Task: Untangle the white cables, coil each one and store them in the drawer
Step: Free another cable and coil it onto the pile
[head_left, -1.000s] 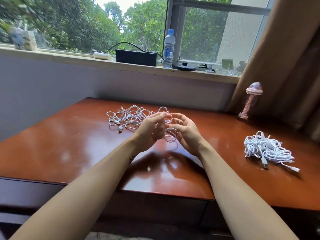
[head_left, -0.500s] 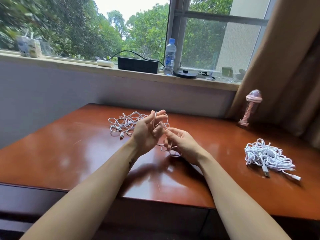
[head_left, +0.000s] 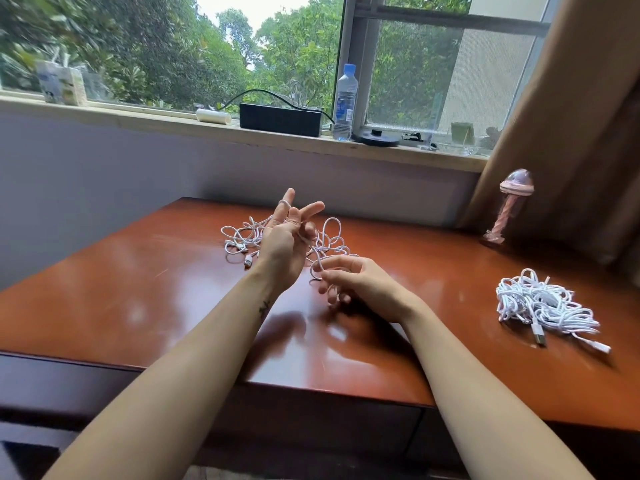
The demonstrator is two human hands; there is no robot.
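- A loose tangle [head_left: 242, 239] of white cables lay on the brown bench [head_left: 138, 289], with several plugs showing at its near edge.
- The left hand [head_left: 282, 251] was raised at the tangle's right end, palm towards the wearer. Its index and middle fingers pointed up and apart.
- One cable [head_left: 312, 270] was wound round the left index finger near the tip and ran down across the palm side. The lower fingers curled over it there, so that grip was closed on the cable.
- From there the cable ran in open loops down to the right hand [head_left: 360, 282], which was right of the tangle and nearer the wearer.
- The right thumb and index finger pinched a loop of the cable, so this grip was also closed on it. The other fingers curled down to the bench.
- Well to the right of the tangle, a bundle [head_left: 540, 303] of white cables sat apart on the bench, with two plugs sticking out towards the near edge.
- Beyond the tangle, a bottle [head_left: 344, 102] stood upright on the sill [head_left: 156, 121], just beside a black box [head_left: 280, 119].
- Far right of the tangle, a pink ornament [head_left: 509, 206] stood at the bench's back corner, by the curtain [head_left: 588, 133].
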